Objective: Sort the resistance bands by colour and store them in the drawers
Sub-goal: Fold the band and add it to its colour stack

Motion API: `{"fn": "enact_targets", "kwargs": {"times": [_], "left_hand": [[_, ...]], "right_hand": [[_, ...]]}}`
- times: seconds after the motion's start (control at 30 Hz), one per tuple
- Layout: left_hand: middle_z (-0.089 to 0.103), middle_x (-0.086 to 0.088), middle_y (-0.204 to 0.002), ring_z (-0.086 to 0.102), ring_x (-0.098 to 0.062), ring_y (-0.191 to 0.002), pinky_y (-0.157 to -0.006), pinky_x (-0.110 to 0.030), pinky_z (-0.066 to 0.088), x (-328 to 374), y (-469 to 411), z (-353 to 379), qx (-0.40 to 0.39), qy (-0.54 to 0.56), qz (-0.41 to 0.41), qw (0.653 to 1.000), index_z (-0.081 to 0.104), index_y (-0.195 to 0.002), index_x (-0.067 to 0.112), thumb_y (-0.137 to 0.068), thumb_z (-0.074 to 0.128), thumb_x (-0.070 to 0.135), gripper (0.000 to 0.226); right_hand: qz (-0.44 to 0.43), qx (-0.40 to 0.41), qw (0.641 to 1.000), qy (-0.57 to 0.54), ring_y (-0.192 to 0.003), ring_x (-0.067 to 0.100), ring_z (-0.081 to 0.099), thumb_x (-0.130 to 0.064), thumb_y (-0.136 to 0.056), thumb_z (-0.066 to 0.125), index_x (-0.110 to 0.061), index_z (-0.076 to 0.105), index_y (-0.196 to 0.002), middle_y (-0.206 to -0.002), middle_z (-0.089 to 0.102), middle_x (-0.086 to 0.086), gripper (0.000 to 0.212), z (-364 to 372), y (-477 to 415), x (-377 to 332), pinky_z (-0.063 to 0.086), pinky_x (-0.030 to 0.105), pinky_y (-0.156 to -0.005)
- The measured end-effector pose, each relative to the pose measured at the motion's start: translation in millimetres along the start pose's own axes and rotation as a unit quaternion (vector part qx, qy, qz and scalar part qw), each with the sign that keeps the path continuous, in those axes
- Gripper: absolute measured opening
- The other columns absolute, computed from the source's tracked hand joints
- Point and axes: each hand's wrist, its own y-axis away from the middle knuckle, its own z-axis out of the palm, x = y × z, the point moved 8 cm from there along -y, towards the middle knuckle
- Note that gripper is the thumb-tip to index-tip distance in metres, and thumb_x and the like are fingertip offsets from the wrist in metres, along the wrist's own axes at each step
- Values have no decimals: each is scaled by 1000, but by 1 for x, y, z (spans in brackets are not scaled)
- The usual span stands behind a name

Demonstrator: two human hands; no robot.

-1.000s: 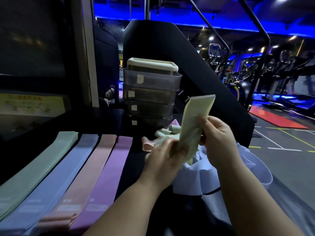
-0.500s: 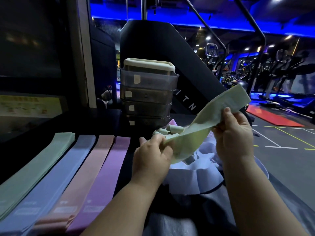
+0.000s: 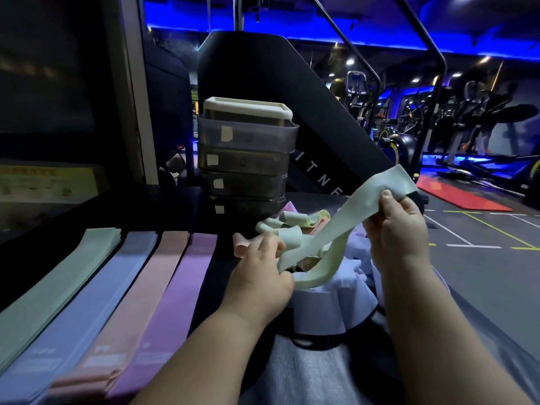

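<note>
My right hand (image 3: 399,226) pinches the upper end of a pale green resistance band (image 3: 344,217) and holds it raised to the right. My left hand (image 3: 260,270) grips the band's lower end above a loose heap of mixed bands (image 3: 295,226). On the dark surface to the left lie sorted stacks side by side: green (image 3: 58,285), blue (image 3: 93,299), pink (image 3: 134,305) and purple (image 3: 178,293). Behind the heap stands a smoky stack of drawers (image 3: 245,168) with a cream top and small labels.
A white cloth bag (image 3: 333,305) lies under the heap and my hands. A black slanted machine panel (image 3: 306,112) rises behind the drawers. At right, the gym floor (image 3: 482,258) drops away beyond the surface edge, with a red mat and exercise machines.
The green band, first held upright and folded between both hands, is now pulled out long. My right hand moved right and up; my left hand stayed low near the heap.
</note>
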Motion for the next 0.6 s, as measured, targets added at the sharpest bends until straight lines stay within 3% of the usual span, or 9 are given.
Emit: {"fn": "enact_targets", "kwargs": {"times": [0.13,0.2,0.33,0.5,0.6], "left_hand": [[51,-3,-132,51,-28,-119,-92,-33,45,-10,-2,-1,-13,-43,-45,998,56,-119,30,-86,49,17,37],[53,-7,-127,55,-30,-107,-85,-32,46,-11,-2,0,-21,5,-64,998,57,-111,30,-89,45,17,28],[53,-5,-112,53,-24,-88,-59,-23,35,-3,2,-18,36,100,-75,991,45,-96,26,-89,46,16,12],[49,6,-121,49,-12,-97,-63,-8,34,5,6,-30,25,103,-61,993,44,-108,30,-82,64,21,34],[43,12,-121,46,-5,-100,-67,-9,34,14,10,-36,-3,88,-49,995,47,-110,33,-78,74,38,43]], "right_hand": [[-5,6,1000,8,-68,8,60,-13,-101,49,-17,61,-92,-74,66,-5,16,-6,-5,-1,50,22,-65],[-2,18,1000,-10,-66,8,61,-12,-100,49,-17,61,-91,-73,65,-5,16,-9,-7,-2,50,21,-63],[6,37,999,-25,-61,7,58,-11,-100,50,-15,57,-87,-72,60,-1,15,-15,-9,-1,49,17,-56],[8,37,999,24,-57,6,59,-12,-101,48,-14,55,-88,-76,60,2,15,-17,-10,3,49,18,-53],[23,27,999,26,-66,9,64,-12,-101,47,-14,57,-91,-82,64,3,15,-15,-8,7,54,21,-59]]}}
